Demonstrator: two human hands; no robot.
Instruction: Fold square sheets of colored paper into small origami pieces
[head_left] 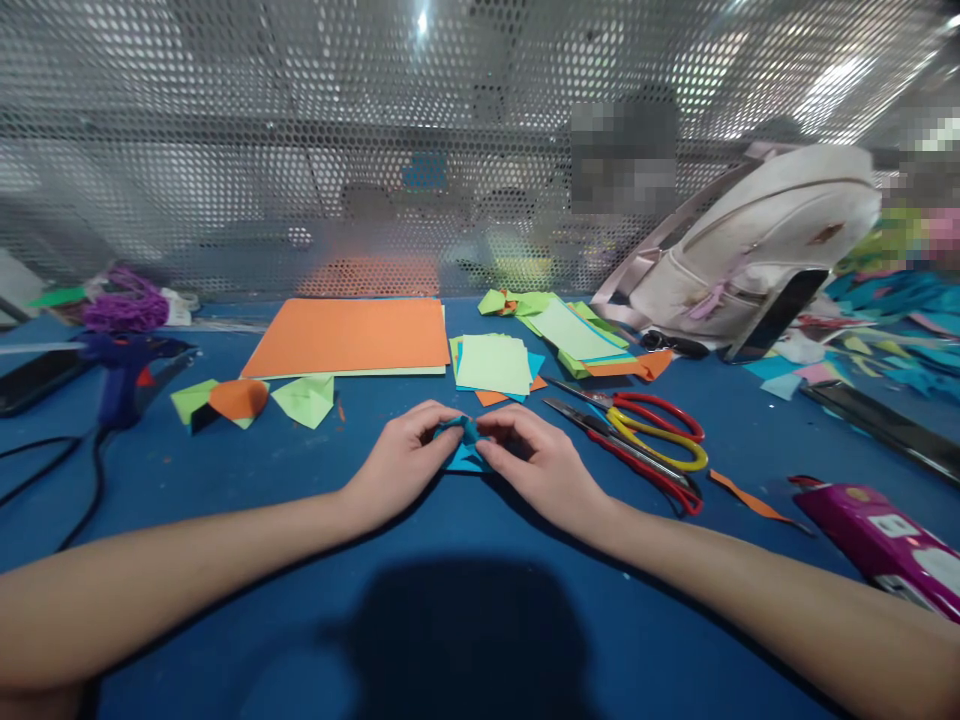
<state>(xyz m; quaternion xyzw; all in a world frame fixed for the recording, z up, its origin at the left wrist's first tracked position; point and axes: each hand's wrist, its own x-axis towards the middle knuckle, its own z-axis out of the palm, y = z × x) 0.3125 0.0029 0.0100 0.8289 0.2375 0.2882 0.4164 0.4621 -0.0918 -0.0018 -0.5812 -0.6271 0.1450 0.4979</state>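
Observation:
A small piece of folded blue paper (466,460) is between my two hands, low over the blue table. My left hand (409,452) pinches its left side, thumb in front and fingers behind. On the other side my right hand (541,462) grips it with thumb and fingertips. Part of the paper is hidden by the fingers. Just beyond my hands lies a stack of small paper squares (493,364), pale green on top. Scissors with red and yellow handles (660,440) rest right of my right hand.
Orange sheets (352,337) lie behind. Folded green and orange paper pieces (238,402) and a blue glue gun (120,370) are at left. A pale backpack (757,235), a phone (780,315) and a magenta packet (881,540) stand at right. Perforated metal mesh (247,170) borders the back.

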